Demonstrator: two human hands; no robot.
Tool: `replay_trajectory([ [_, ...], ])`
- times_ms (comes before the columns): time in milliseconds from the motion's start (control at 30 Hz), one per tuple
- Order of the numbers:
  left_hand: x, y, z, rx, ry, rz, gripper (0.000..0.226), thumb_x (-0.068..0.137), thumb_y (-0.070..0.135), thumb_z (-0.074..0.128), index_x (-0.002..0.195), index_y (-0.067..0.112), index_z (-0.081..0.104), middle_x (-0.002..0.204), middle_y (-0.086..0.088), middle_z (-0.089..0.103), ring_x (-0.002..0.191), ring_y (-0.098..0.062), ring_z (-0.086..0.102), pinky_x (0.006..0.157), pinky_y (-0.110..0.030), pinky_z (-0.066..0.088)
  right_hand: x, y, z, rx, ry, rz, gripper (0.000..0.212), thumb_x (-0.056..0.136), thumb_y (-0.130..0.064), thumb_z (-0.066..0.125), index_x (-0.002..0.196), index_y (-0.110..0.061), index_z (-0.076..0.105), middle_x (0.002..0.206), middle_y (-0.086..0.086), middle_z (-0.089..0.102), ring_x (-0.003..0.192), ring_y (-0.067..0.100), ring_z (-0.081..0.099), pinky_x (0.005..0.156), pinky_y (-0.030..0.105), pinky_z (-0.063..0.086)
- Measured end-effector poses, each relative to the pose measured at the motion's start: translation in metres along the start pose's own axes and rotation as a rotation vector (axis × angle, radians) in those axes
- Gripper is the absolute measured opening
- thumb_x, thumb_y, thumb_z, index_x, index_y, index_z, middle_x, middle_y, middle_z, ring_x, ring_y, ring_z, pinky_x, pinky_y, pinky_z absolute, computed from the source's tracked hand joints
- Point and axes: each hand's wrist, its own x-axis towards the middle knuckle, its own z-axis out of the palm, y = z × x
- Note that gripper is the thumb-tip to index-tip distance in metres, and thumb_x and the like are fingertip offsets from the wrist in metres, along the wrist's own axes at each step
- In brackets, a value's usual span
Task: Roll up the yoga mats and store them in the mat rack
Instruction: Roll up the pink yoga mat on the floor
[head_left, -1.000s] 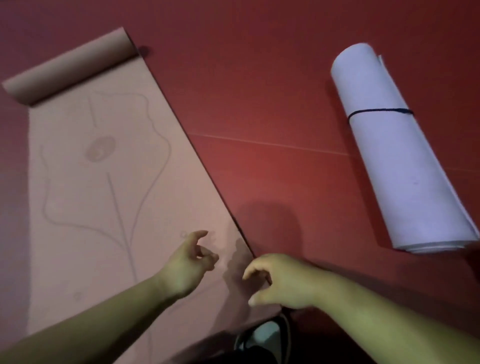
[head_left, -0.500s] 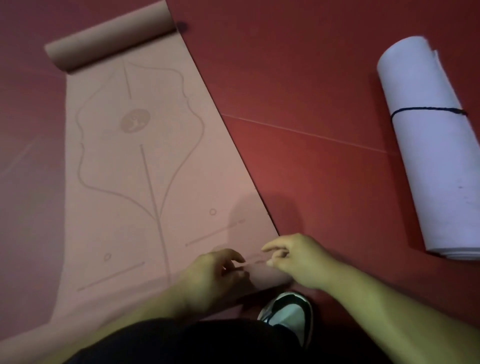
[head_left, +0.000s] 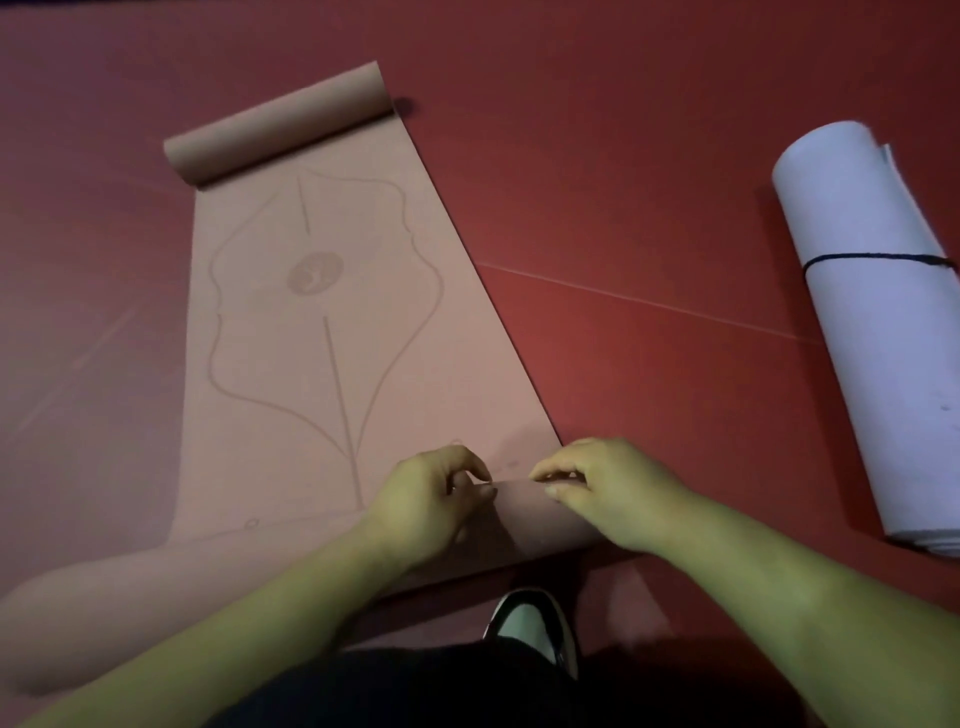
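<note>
1. Your left hand (head_left: 431, 499) and right hand (head_left: 608, 488) both curl their fingers over the near, rolled edge of the pink mat (head_left: 322, 364), close together toward its right side.
2. The left stretch of that edge bulges loose and unheld, so the roll could start skewed and telescope.
3. A slack first turn may leave a hollow core that springs open.
4. The mat's far end curls up on itself and could resist the roll.
5. The mat lies flat on the red floor (head_left: 623, 182), thin and pliable, with a faint leaf outline.
6. The pale mat (head_left: 872, 332) lies well apart, rolled and tied; no rack shows.
</note>
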Motion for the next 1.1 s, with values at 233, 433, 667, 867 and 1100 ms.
replay_trajectory([
  [233, -0.028, -0.010, -0.021, 0.115, 0.110, 0.096, 0.021, 0.092, 0.044, 0.061, 0.110, 0.039, 0.071, 0.094, 0.011, 0.073, 0.077, -0.003, 0.067, 0.073, -0.031, 0.055, 0.003, -0.029, -0.013, -0.005, 0.025, -0.031, 0.022, 0.092, -0.020, 0.071, 0.108, -0.032, 0.078, 0.109, -0.015, 0.075, 0.103, 0.003, 0.066, 0.089, 0.016, 0.046],
  [433, -0.041, -0.029, -0.013, 0.028, 0.159, 0.041, 0.018, 0.092, 0.031, 0.071, 0.109, 0.037, 0.074, 0.096, 0.019, 0.066, 0.083, 0.010, 0.060, 0.075, -0.009, 0.041, 0.006, -0.048, 0.000, -0.229, 0.025, -0.087, 0.027, 0.094, -0.029, 0.064, 0.120, -0.035, 0.072, 0.121, -0.011, 0.068, 0.117, 0.015, 0.060, 0.101, 0.031, 0.045],
  [667, -0.022, -0.049, 0.001, -0.174, 0.140, -0.050, 0.024, 0.083, 0.028, 0.082, 0.085, 0.041, 0.063, 0.076, 0.008, 0.068, 0.065, -0.001, 0.057, 0.067, -0.023, 0.048, 0.020, -0.038, 0.034, -0.376, -0.041, -0.104, 0.050, 0.088, -0.055, 0.067, 0.136, -0.042, 0.058, 0.130, -0.017, 0.054, 0.125, 0.014, 0.044, 0.104, 0.031, 0.030],
  [867, -0.025, -0.083, 0.034, -0.214, -0.009, -0.093, 0.017, 0.088, 0.025, 0.078, 0.090, 0.039, 0.067, 0.080, 0.016, 0.069, 0.074, 0.007, 0.061, 0.069, -0.013, 0.045, 0.033, -0.012, 0.063, -0.353, -0.208, -0.066, 0.045, 0.088, -0.055, 0.068, 0.130, -0.039, 0.064, 0.124, -0.015, 0.058, 0.122, 0.015, 0.047, 0.101, 0.030, 0.037],
  [1100, -0.042, -0.125, 0.068, -0.129, -0.151, -0.012, 0.041, 0.091, 0.029, 0.073, 0.132, 0.030, 0.067, 0.104, 0.015, 0.049, 0.100, 0.006, 0.052, 0.084, -0.002, 0.035, 0.024, 0.002, 0.091, -0.433, -0.385, -0.054, 0.058, 0.085, -0.064, 0.041, 0.133, -0.039, 0.062, 0.121, -0.015, 0.047, 0.121, 0.014, 0.042, 0.106, 0.032, 0.034],
])
